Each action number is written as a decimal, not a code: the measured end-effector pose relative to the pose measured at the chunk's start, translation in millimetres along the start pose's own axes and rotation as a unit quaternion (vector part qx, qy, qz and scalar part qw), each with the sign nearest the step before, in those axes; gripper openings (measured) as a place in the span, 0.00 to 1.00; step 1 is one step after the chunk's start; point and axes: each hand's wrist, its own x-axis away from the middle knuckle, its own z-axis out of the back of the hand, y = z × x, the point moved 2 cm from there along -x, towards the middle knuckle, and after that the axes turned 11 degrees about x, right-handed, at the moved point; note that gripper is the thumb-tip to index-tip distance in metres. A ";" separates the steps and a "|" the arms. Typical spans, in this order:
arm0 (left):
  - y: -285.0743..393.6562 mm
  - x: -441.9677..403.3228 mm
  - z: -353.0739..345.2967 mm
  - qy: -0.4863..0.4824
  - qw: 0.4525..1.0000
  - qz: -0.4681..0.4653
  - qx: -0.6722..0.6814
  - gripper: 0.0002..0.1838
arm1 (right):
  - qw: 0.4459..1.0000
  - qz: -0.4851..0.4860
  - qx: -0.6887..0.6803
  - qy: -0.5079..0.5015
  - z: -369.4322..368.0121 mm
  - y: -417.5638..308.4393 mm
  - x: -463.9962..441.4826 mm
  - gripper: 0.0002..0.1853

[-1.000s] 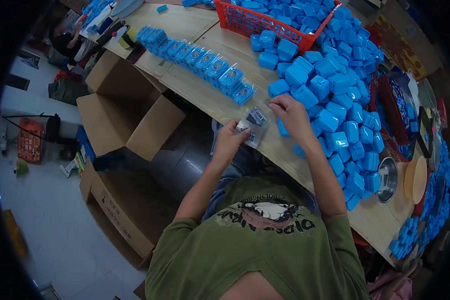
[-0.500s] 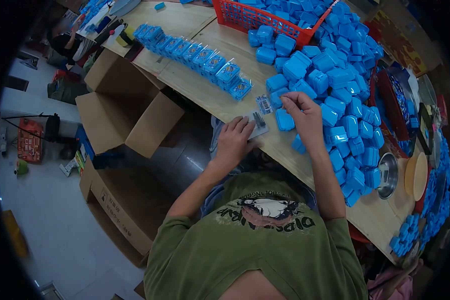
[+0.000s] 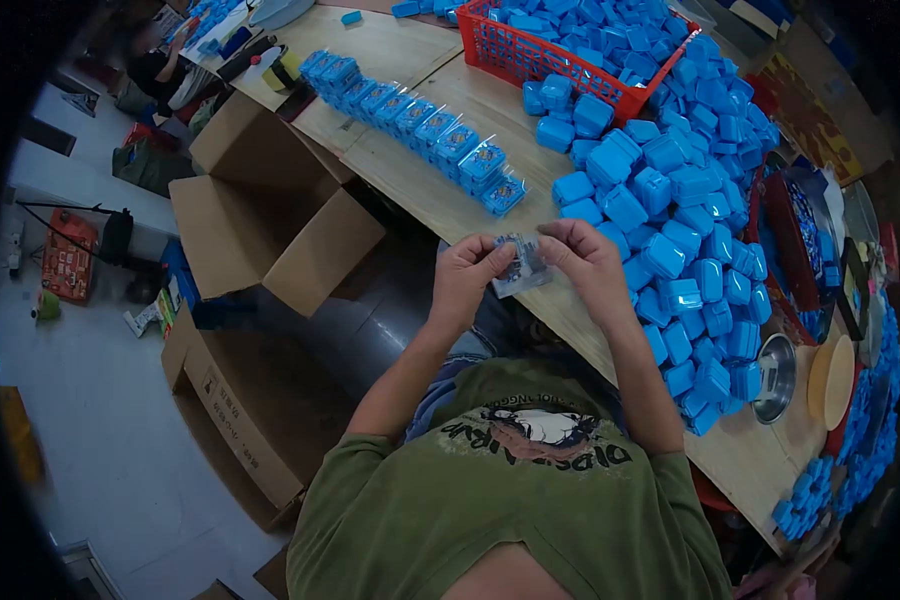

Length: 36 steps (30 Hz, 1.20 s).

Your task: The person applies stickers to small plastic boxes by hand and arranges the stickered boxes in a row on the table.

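Observation:
A small clear plastic bag (image 3: 518,272) with dark print is held up at the table's near edge. My left hand (image 3: 465,283) pinches its left side between thumb and fingers. At its upper right, the thumb and fingers of my right hand (image 3: 590,265) are closed on the bag. Blur hides whether anything is inside it. Right beside my right hand lies a large heap of blue plastic boxes (image 3: 682,255). Beyond my hands, a row of bagged blue boxes (image 3: 435,132) with printed fronts runs away to the upper left.
A red basket (image 3: 545,68) full of blue pieces stands at the back of the wooden table (image 3: 395,165). Open cardboard boxes (image 3: 270,220) are on the floor at left. A metal bowl (image 3: 775,380) sits at right. Another person (image 3: 155,70) is at far left.
My left hand has lifted off the table edge and now holds the bag up. My right hand has come in from the heap to the bag. The view has shifted slightly.

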 end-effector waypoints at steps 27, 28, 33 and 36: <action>24.3 8.3 -12.0 0.009 1.000 -0.014 0.024 0.08 | 0.997 -0.034 -0.065 -0.035 -16.1 -6.9 7.5 0.06; 22.0 7.3 -9.1 0.011 1.000 -0.016 0.012 0.09 | 0.997 -0.038 -0.073 -0.015 -17.0 -7.2 7.9 0.06; 11.5 2.7 -2.0 0.003 0.999 0.007 0.042 0.09 | 0.998 -0.023 -0.064 -0.018 -16.8 0.4 8.7 0.09; 13.7 2.2 0.1 0.011 0.999 0.007 0.049 0.09 | 0.992 -0.032 -0.116 -0.024 -13.2 1.4 7.0 0.11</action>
